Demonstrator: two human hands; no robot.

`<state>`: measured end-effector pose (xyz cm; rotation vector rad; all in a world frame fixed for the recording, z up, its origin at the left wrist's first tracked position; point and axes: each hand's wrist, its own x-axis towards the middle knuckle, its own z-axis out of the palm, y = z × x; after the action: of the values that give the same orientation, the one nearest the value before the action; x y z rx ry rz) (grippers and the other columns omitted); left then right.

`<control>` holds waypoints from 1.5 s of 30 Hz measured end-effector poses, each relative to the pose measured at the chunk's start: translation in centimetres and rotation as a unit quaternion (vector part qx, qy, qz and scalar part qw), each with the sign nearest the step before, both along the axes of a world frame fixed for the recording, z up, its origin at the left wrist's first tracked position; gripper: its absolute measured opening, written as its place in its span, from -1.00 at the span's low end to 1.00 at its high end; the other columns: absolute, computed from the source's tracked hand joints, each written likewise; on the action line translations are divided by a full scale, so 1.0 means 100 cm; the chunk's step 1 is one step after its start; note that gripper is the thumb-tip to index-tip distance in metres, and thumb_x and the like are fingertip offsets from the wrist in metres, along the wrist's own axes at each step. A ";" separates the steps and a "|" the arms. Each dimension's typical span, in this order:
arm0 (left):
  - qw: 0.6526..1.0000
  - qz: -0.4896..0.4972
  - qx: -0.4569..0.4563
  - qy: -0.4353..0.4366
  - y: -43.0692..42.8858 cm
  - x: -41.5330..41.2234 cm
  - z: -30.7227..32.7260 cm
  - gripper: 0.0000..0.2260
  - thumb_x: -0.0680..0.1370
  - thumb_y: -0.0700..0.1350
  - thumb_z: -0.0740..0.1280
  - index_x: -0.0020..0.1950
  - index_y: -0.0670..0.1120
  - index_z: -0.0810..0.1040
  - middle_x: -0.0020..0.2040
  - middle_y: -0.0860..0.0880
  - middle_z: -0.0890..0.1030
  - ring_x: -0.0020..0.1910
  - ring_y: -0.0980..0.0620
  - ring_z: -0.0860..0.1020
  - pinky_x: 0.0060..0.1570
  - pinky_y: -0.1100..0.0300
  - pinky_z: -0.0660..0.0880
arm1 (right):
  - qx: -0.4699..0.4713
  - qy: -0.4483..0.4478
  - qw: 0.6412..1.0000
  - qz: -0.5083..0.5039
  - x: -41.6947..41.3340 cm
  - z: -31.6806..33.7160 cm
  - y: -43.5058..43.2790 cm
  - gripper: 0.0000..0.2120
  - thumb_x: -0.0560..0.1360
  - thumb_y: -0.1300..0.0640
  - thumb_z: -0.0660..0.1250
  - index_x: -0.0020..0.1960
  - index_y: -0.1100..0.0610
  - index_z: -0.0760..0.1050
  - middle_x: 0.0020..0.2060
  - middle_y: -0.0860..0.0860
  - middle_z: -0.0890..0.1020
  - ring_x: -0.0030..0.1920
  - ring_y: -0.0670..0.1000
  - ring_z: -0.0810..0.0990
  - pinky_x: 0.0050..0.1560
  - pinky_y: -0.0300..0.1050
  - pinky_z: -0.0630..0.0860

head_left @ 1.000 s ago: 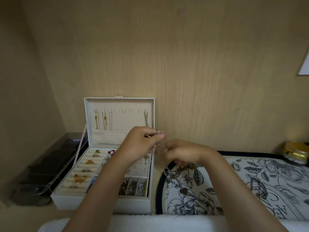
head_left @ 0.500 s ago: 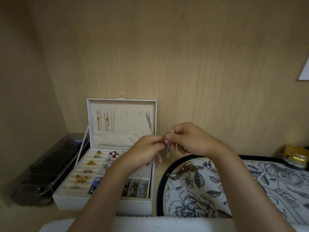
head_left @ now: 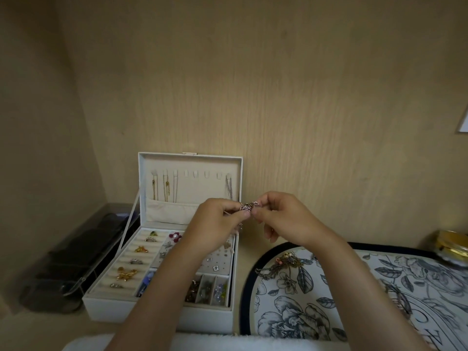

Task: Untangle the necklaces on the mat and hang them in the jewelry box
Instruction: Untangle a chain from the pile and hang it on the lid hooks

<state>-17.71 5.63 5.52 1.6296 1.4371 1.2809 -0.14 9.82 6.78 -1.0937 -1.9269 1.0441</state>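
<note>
Head view, left hand (head_left: 217, 220), right hand (head_left: 285, 219) pinching necklace (head_left: 249, 206), mat (head_left: 291, 314) lettering unreadable

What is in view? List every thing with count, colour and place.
jewelry box: 1, white, open, left of the mat
gold chains: 3, gold, on the left lid hooks
silver chain: 1, silver, on the rightmost lid hook
rings: several, gold and silver, in the box's left slots
held necklace: 1, silver, between both hands
tangled necklaces: count unclear, bronze, on the mat's far left
mat: 1, white with blue flowers, right
case: 1, dark, far left
jar: 1, gold-lidded, right edge
left hand: pinches the held necklace
right hand: pinches the held necklace
</note>
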 end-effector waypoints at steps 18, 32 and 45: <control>0.982 0.103 0.062 0.149 0.000 -0.041 0.003 -0.87 0.59 -0.01 0.33 0.01 0.06 0.68 -0.06 0.09 0.61 -0.06 0.15 0.56 -0.01 0.24 0.47 | 0.109 0.131 0.978 -0.117 -0.047 -0.009 -0.001 -0.83 0.45 0.26 0.51 -0.07 0.00 0.69 -0.31 0.01 0.71 -0.42 -0.12 0.60 -0.28 -0.24 0.54; 0.885 0.152 0.119 0.424 0.009 -0.049 -0.020 -0.68 0.61 0.03 0.20 0.36 0.09 0.47 0.18 0.03 0.46 0.21 0.01 0.32 0.26 0.13 0.16 | 0.331 -0.091 0.933 -0.106 -0.079 0.007 0.031 -0.76 0.48 0.17 0.48 0.15 0.06 0.68 -0.01 -0.03 0.71 -0.03 -0.09 0.65 0.06 -0.12 0.58; 0.885 0.164 0.128 0.417 0.016 -0.053 -0.022 -0.75 0.58 0.05 0.23 0.23 0.09 0.54 0.10 0.08 0.52 0.17 0.05 0.39 0.29 0.13 0.11 | 0.443 -0.394 0.804 -0.048 -0.077 0.001 0.033 -0.82 0.51 0.18 0.35 -0.01 -0.04 0.67 -0.12 -0.06 0.62 -0.17 0.03 0.63 -0.28 -0.09 0.53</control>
<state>-23.02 7.21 3.28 2.3624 2.1938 0.9889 -7.84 13.09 6.90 -1.0717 -2.4948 -0.5268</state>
